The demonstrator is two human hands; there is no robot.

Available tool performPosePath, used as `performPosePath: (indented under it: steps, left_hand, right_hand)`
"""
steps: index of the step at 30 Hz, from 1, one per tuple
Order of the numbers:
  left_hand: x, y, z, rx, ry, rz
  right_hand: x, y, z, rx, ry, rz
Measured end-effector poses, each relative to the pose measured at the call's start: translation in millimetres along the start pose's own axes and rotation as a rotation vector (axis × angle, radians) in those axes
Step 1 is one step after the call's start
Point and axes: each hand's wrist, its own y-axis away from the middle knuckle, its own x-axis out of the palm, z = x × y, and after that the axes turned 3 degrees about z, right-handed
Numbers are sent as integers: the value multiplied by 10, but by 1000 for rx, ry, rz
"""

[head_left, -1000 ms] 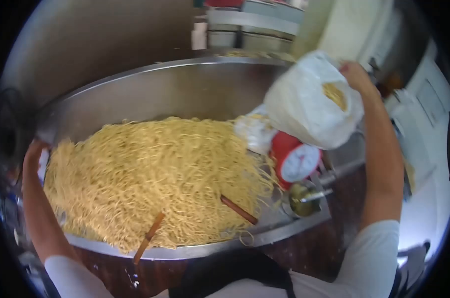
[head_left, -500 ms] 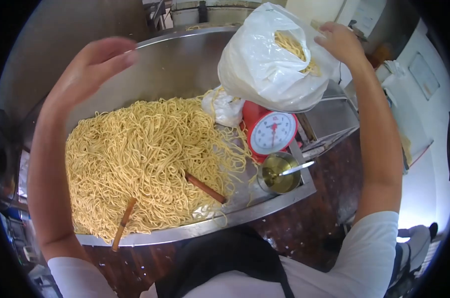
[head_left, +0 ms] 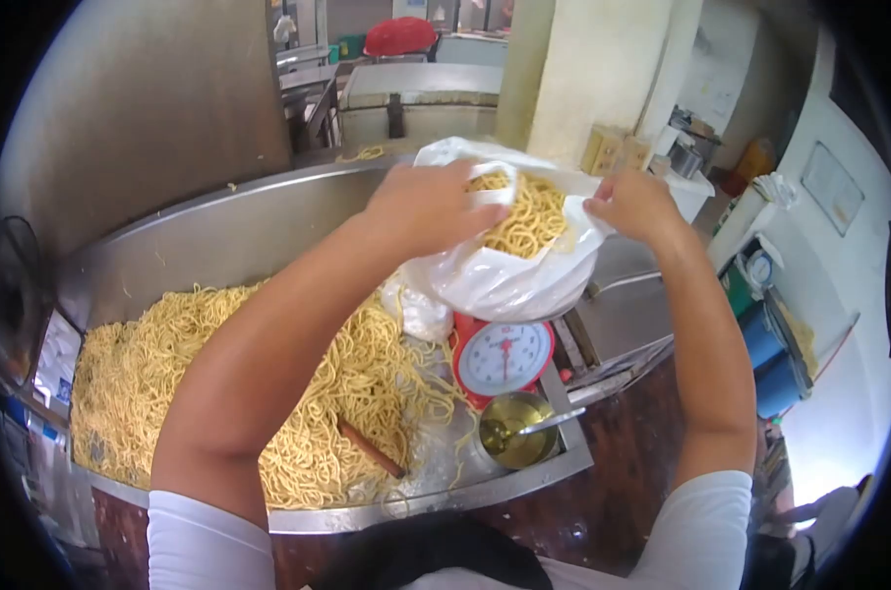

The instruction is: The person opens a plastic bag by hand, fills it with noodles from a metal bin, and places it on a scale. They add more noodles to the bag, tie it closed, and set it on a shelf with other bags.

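Note:
A white plastic bag (head_left: 509, 285) full of yellow noodles (head_left: 531, 214) rests on top of a red dial scale (head_left: 505, 358). My left hand (head_left: 431, 205) is closed on the bag's left edge, near the mouth. On the other side, my right hand (head_left: 634, 205) pinches the bag's right edge. Between the two hands the mouth gapes, showing the noodles inside. A large heap of loose noodles (head_left: 342, 423) fills the steel trough, partly hidden behind my left arm. One wooden stick (head_left: 371, 446) pokes out of the heap.
In front of the scale stands a metal bowl of yellowish oil (head_left: 516, 433) with a spoon (head_left: 554, 421) in it. A smaller white bag (head_left: 421, 310) lies left of the scale. The steel trough rim (head_left: 436, 497) runs along my front. A pillar (head_left: 593, 84) rises behind.
My left hand has come right from above the trough and taken the bag's left edge. My right hand now grips the right edge. The mouth is wider, and the view has tilted up.

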Motion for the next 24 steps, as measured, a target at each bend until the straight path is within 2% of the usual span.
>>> performPosePath:
  steps: [1, 3, 5, 7, 8, 9, 10, 11, 12, 13, 14, 15, 16, 17, 18, 19, 21, 22, 23, 24]
  left_hand:
    - [25, 36, 38, 7, -11, -7]
    - [119, 150, 64, -106, 1, -188]
    - [102, 153, 28, -154, 21, -176]
    - [97, 121, 23, -297, 145, -159]
    - [134, 91, 82, -297, 147, -166]
    - [206, 52, 198, -281, 174, -255]
    - [246, 28, 310, -266, 200, -343]
    - [250, 39, 385, -268, 202, -350]
    - [257, 65, 466, -229, 365, -407]
    - [252, 97, 525, -187, 527, -461]
    - [167, 168, 512, -186, 525, -465]
    - [65, 262, 502, -221, 840, -352]
    - [-32, 331, 481, -254, 1151, -228]
    - [-89, 363, 491, -253, 1148, -233]
    - [-140, 401, 510, -228, 1309, -207]
    - [-195, 447, 523, -201, 1469, -185]
    - [-280, 456, 481, -208, 1449, -216]
    - [-333, 429, 454, -160, 1504, -202]
    - [-403, 398, 405, -114, 1557, -189]
    - [-475, 340, 340, -151, 1619, -232]
  right_hand:
    - [-10, 0, 22, 14, 41, 36]
    - [27, -22, 96, 32, 79, 69]
    - [97, -51, 205, -48, 290, 103]
    - [109, -27, 195, -102, 232, 70]
    - [145, -69, 140, -131, 69, -53]
    - [146, -107, 91, -164, -94, -175]
    - [81, -121, 58, -171, -88, -178]
    - [-12, -94, 21, -177, -433, -152]
    - [-83, -69, -14, -180, -779, -121]
    - [-111, -52, -44, -185, -778, -124]
    - [-128, -26, -74, -188, -976, -100]
    - [-143, 8, -110, -189, -1174, -74]
    - [-158, 51, -165, -193, -1174, -77]
    - [-173, 94, -229, -236, -1024, -103]
    - [-191, 115, -274, -281, -874, -127]
    - [-218, 114, -289, -295, -875, -127]
    - [-248, 91, -295, -257, -162, -842]
    - [-227, 18, -322, -241, -151, -957]
    - [-194, -95, -375, -254, -162, -954]
    - [-155, -246, -429, -110, -334, -837]
